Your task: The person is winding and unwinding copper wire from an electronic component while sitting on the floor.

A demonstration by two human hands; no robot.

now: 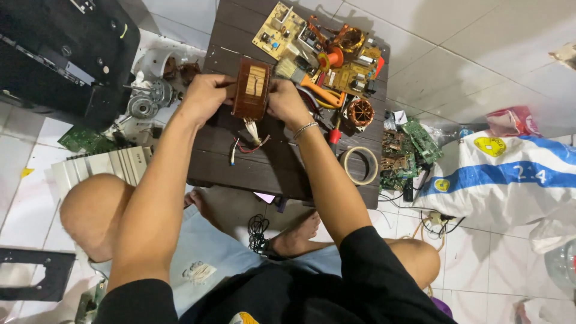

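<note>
a: what's in your grip?
b: my left hand [207, 96] and right hand [287, 103] are both closed on a brown transformer [251, 89], above the far part of the dark table [264, 168].
a: its leads?
b: wires [251, 139] dangle below; their ends are too small to make out.

transformer [251, 89] brown, tan label | bench [252, 162] dark brown slats | circuit boards [279, 30] yellow at 12 | sack [504, 177] white, blue stripe at 3 | floor [468, 42] white tiles

Tape roll [359, 165], circuit boards [279, 29], sack [498, 180]
</note>
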